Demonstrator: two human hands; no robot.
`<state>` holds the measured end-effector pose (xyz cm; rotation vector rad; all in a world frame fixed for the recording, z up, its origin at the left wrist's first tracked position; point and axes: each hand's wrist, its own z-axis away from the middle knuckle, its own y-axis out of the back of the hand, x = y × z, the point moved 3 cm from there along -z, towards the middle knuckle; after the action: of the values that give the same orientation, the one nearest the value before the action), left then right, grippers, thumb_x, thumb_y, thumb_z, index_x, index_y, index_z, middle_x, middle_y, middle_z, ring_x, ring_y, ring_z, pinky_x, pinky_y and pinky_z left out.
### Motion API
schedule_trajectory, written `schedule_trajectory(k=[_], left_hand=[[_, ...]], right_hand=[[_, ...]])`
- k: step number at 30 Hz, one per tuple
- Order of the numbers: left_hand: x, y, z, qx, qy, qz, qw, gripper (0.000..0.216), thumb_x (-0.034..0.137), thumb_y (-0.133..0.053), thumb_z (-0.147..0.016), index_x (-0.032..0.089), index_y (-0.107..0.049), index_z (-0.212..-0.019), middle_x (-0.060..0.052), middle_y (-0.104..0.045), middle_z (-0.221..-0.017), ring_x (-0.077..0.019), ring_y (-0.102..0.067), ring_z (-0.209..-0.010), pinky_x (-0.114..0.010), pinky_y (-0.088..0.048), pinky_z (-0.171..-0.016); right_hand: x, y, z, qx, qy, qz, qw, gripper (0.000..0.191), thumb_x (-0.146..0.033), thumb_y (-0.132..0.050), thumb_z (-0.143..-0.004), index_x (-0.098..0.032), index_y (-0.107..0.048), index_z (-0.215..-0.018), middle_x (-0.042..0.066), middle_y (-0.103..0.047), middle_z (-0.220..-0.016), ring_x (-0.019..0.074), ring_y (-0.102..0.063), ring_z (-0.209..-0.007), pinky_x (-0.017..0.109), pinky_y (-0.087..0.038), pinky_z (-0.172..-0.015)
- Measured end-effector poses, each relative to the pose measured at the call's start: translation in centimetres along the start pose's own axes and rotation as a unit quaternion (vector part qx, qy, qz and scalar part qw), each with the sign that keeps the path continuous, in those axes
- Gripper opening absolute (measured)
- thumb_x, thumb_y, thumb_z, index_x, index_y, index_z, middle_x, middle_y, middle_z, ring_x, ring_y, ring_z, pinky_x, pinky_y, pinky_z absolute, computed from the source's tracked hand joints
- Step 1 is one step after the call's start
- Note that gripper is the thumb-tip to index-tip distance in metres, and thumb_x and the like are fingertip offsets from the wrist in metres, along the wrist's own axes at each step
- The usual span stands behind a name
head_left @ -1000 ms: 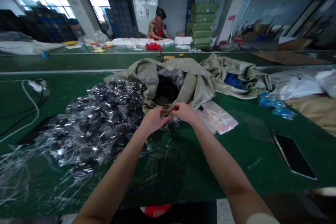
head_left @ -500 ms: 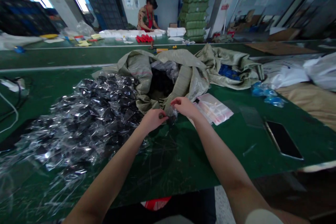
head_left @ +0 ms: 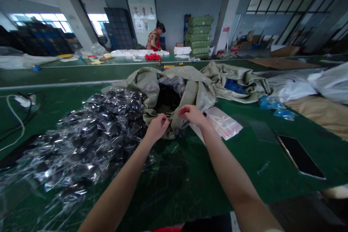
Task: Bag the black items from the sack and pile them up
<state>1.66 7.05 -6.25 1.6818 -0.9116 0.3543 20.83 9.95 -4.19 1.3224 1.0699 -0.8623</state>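
Observation:
My left hand (head_left: 157, 127) is closed at the front lip of a woven sack (head_left: 146, 79), thumb and fingertips pinched together. Whatever it may pinch is too small to make out. A short gap to the right, my right hand (head_left: 192, 114) hovers over the sack's folded rim with curved fingers apart and nothing visible in them. The sack's mouth faces me, and dark items (head_left: 169, 98) lie inside in shadow. Left of my hands spreads a big heap of black rounded pieces in clear plastic bags (head_left: 108, 127). Flat clear bags (head_left: 224, 123) lie beside my right wrist.
A phone (head_left: 300, 157) rests at the right of the green table (head_left: 174, 192). Behind it are blue wrapped pieces (head_left: 277, 107) and a second sack (head_left: 250, 90) with blue items. A cable (head_left: 20, 123) lies at left. Across the tables, a person (head_left: 154, 38) works.
The view has tilted up. My hands have drifted slightly apart, the left one moving toward the sack's mouth. Clear plastic that showed between them is no longer plainly visible there.

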Motion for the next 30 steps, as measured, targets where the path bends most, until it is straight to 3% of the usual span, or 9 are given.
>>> schedule_trajectory(k=[2,7,12,17,23,27,30], left_hand=[[0.7,0.2,-0.5,0.002,-0.014,-0.03,0.999,0.02,0.035,-0.051,-0.089,0.019,-0.063,-0.087,-0.002,-0.066,-0.076,-0.0152,-0.058,-0.067,-0.026,-0.042,-0.065],[2.7,-1.8,0.0,-0.075,-0.084,-0.095,0.989,0.031,0.051,-0.066,-0.08,0.02,-0.068,-0.078,-0.004,-0.067,-0.082,-0.0183,-0.06,-0.073,-0.029,-0.042,-0.068],[2.9,-3.8,0.6,-0.09,-0.08,-0.122,0.985,0.022,0.045,-0.067,-0.082,0.024,-0.073,-0.082,-0.004,-0.069,-0.091,-0.0196,-0.063,-0.08,-0.03,-0.045,-0.074],[2.2,-4.4,0.3,-0.087,-0.059,-0.119,0.987,0.019,0.035,-0.06,-0.086,0.024,-0.075,-0.085,-0.006,-0.069,-0.095,-0.0187,-0.063,-0.079,-0.03,-0.046,-0.075],[0.6,-4.3,-0.2,-0.045,-0.055,0.021,0.997,0.011,0.021,-0.054,-0.081,0.018,-0.065,-0.081,-0.003,-0.063,-0.084,-0.0143,-0.056,-0.071,-0.026,-0.044,-0.068],[-1.0,-4.5,-0.7,-0.006,0.034,0.175,0.984,0.012,0.026,-0.051,-0.081,0.018,-0.059,-0.076,0.0,-0.064,-0.073,-0.0125,-0.054,-0.064,-0.024,-0.042,-0.061],[-1.7,-4.5,-0.9,0.007,0.121,0.303,0.945,0.007,0.025,-0.051,-0.077,0.019,-0.052,-0.073,0.002,-0.065,-0.069,-0.0095,-0.049,-0.051,-0.021,-0.036,-0.047]], right_hand=[[0.0,0.0,-0.3,0.005,0.013,0.025,1.0,0.034,0.007,-0.046,-0.066,-0.015,-0.068,-0.081,0.003,-0.074,-0.081,0.0127,-0.07,-0.077,0.023,-0.055,-0.075],[0.2,0.1,-0.3,0.012,0.037,0.111,0.993,0.025,0.003,-0.058,-0.07,-0.013,-0.068,-0.086,0.006,-0.074,-0.087,0.0137,-0.069,-0.08,0.025,-0.055,-0.076],[0.3,0.6,-0.3,0.014,0.044,0.129,0.99,0.028,0.003,-0.056,-0.072,-0.013,-0.068,-0.092,0.007,-0.074,-0.091,0.0141,-0.069,-0.081,0.024,-0.054,-0.073],[0.1,0.6,-0.1,0.0,0.031,0.141,0.99,0.026,0.0,-0.058,-0.073,-0.013,-0.068,-0.094,0.007,-0.075,-0.094,0.0144,-0.069,-0.081,0.023,-0.053,-0.071],[0.8,0.8,-0.5,0.013,0.022,0.13,0.991,0.026,0.004,-0.056,-0.073,-0.012,-0.068,-0.088,0.006,-0.075,-0.086,0.0138,-0.07,-0.08,0.023,-0.053,-0.074],[1.4,1.5,-1.2,0.065,0.03,0.142,0.987,0.02,-0.002,-0.059,-0.074,-0.014,-0.069,-0.087,0.006,-0.074,-0.083,0.0153,-0.069,-0.078,0.027,-0.054,-0.078],[1.3,2.0,-1.3,0.134,0.052,0.132,0.981,0.011,-0.013,-0.064,-0.078,-0.015,-0.069,-0.088,0.007,-0.073,-0.087,0.0166,-0.068,-0.081,0.033,-0.053,-0.084]])
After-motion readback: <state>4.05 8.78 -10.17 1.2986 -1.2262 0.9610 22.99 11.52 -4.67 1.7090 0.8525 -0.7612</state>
